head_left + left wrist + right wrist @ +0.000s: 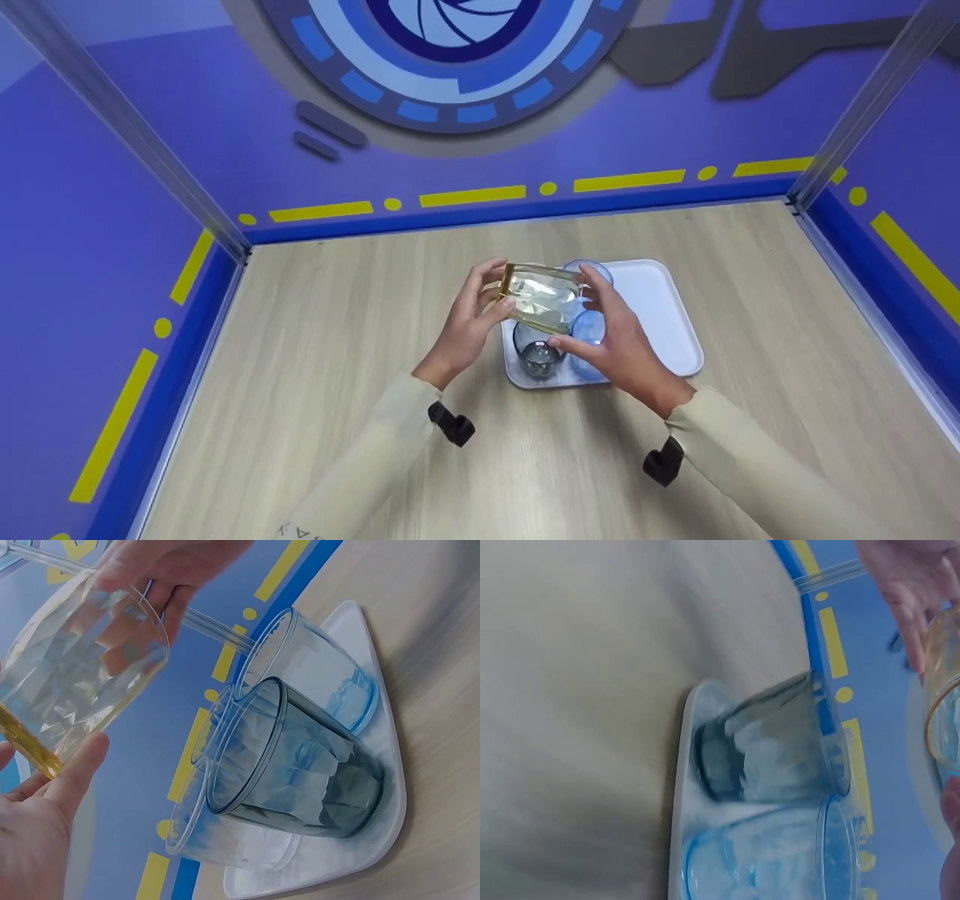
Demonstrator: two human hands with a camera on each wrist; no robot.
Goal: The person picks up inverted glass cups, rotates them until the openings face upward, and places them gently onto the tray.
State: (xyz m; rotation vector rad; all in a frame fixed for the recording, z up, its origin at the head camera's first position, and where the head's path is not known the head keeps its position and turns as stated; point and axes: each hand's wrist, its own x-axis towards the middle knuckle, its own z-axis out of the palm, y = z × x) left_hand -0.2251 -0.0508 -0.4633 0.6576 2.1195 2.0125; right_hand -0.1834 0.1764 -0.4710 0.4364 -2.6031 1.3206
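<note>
A faceted amber-tinted glass [544, 296] is held on its side above the tray, between both hands. My left hand [469, 319] grips its thick amber base, with the thumb along the near side. At the rim end, my right hand [619, 345] holds it with curled fingers on the far side and the thumb below. Under the held glass, a smoky grey glass [300, 765] stands upright on the white tray [667, 322]. Beside it is a blue-tinted glass [754, 859], partly hidden by the right hand in the head view.
More bluish glasses, such as a pale one [232, 832], share the tray's left part. The tray rests on a wood-grain table [360, 330]. Blue printed panels [420, 172] with metal corner posts [862, 112] enclose the back and sides.
</note>
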